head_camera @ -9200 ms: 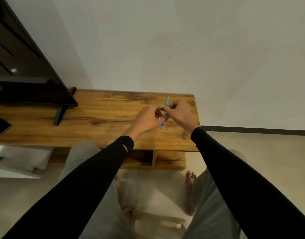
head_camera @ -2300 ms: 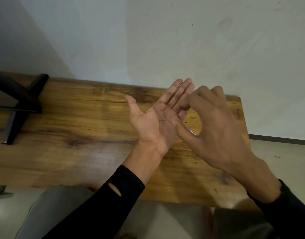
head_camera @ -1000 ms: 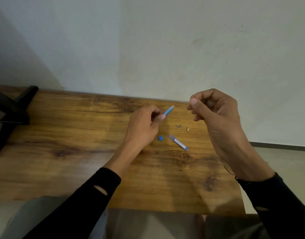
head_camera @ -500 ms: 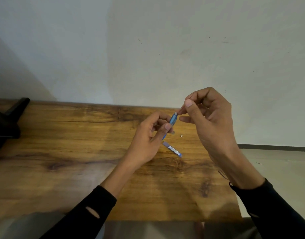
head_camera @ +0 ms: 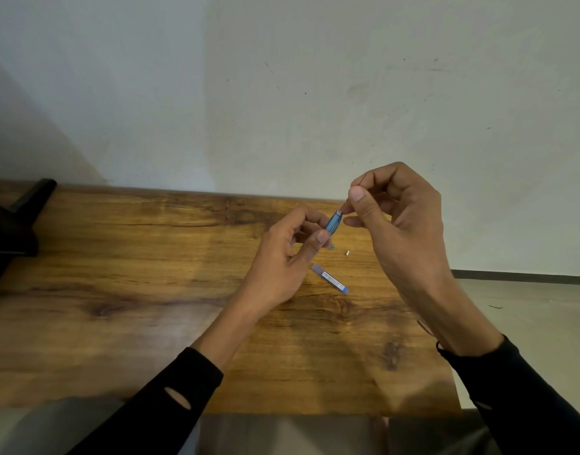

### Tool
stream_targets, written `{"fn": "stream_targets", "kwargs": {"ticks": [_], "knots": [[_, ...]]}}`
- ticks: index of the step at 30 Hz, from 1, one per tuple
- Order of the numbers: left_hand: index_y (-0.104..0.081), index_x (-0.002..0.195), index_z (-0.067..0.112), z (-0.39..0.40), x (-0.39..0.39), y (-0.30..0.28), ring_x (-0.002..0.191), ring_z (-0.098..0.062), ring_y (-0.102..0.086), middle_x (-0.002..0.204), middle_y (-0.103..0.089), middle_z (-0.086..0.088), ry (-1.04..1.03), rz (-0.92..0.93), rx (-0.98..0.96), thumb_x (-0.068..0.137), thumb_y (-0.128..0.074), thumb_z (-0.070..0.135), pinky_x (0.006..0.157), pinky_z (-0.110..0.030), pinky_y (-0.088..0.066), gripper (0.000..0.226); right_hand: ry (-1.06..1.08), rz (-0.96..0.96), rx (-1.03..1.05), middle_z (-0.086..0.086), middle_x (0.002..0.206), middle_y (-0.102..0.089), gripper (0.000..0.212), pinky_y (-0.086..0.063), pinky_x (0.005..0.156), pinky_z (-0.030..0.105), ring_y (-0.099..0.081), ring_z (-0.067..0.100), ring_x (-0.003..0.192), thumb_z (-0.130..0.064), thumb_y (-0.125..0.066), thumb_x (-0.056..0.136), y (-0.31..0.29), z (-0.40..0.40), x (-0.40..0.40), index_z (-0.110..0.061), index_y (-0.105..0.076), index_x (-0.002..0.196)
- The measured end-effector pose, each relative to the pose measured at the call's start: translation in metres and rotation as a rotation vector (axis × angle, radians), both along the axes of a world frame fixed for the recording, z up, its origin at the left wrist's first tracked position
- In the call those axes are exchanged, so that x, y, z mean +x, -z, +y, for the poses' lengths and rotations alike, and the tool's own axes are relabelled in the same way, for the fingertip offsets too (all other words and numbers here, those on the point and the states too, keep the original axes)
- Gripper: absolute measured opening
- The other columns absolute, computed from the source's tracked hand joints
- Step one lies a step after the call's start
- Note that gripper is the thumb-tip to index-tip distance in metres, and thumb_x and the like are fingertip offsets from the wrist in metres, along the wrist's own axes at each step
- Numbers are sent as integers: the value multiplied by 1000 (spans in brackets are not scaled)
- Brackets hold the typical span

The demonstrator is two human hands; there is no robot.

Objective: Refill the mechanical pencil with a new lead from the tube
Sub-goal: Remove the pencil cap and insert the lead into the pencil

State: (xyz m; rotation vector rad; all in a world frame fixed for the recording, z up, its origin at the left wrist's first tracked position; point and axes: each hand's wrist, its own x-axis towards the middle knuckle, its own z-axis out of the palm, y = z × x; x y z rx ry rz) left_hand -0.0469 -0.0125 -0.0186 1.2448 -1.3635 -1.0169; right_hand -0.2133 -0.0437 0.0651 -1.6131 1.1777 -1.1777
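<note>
My left hand (head_camera: pixel 282 261) grips the blue mechanical pencil (head_camera: pixel 334 222), whose open back end points up and to the right. My right hand (head_camera: pixel 400 221) pinches a thin dark lead (head_camera: pixel 361 182) between thumb and forefinger; the lead's lower end meets the pencil's open end. The lead tube (head_camera: pixel 329 278), clear with a blue end, lies flat on the wooden table (head_camera: pixel 134 290) just below and between the hands. Most of the pencil's barrel is hidden inside my left hand.
Two tiny loose parts lie on the table near the pencil: one (head_camera: pixel 332 246) right by my left fingers, another (head_camera: pixel 347 253) a little to the right. A black stand foot (head_camera: pixel 19 218) sits at the far left. The table's right edge (head_camera: pixel 452 372) drops to the floor.
My right hand brought the lead from beside the pencil to its open end. My left hand tilted the pencil up toward it. The view has shifted slightly.
</note>
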Motion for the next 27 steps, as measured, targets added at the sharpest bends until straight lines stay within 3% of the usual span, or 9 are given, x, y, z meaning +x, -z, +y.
{"fn": "stream_targets", "kwargs": {"ticks": [7,11,15,22,24,27], "knots": [[-69,114,19,0,-1,0,100,-24,-76,95,-74,12,-12,6,11,106,-65,29,90,-50,-62,14,3,1,15,5,93,-72,4,-68,75,38,-76,24,89,-9,-72,101,2,0,0,-10,-70,99],[-68,114,20,1,-1,-1,101,-26,-76,95,-73,12,-11,42,18,105,-65,29,86,-40,-60,14,6,13,32,3,94,-75,4,-67,79,40,-77,24,90,-9,-77,97,5,-1,-1,-9,-73,99],[-66,111,17,1,-1,-2,101,-25,-77,101,-74,2,-13,80,15,106,-65,24,84,-32,-58,8,-2,-26,47,5,95,-77,8,-67,80,39,-77,23,92,-14,-77,98,6,-1,-1,-8,-76,102],[-68,116,22,2,-1,-2,102,-21,-76,95,-75,10,-26,94,32,108,-64,25,92,-43,-58,10,4,-117,59,12,94,-75,24,-65,74,33,-79,25,89,-28,-63,105,12,-3,-3,-6,-73,107],[-69,117,20,1,2,-3,100,-15,-76,97,-77,4,-42,106,36,109,-63,22,89,-39,-59,10,63,-14,65,5,87,-75,20,-65,68,36,-78,22,80,-32,-64,103,21,-8,-9,-13,-73,103],[-67,113,24,-1,6,-6,95,-7,-75,99,-79,1,-55,104,24,109,-62,23,83,-29,-60,6,85,389,92,-4,81,-73,8,-64,68,41,-75,19,73,-24,-69,100,45,-19,-22,-23,-71,92]]}}
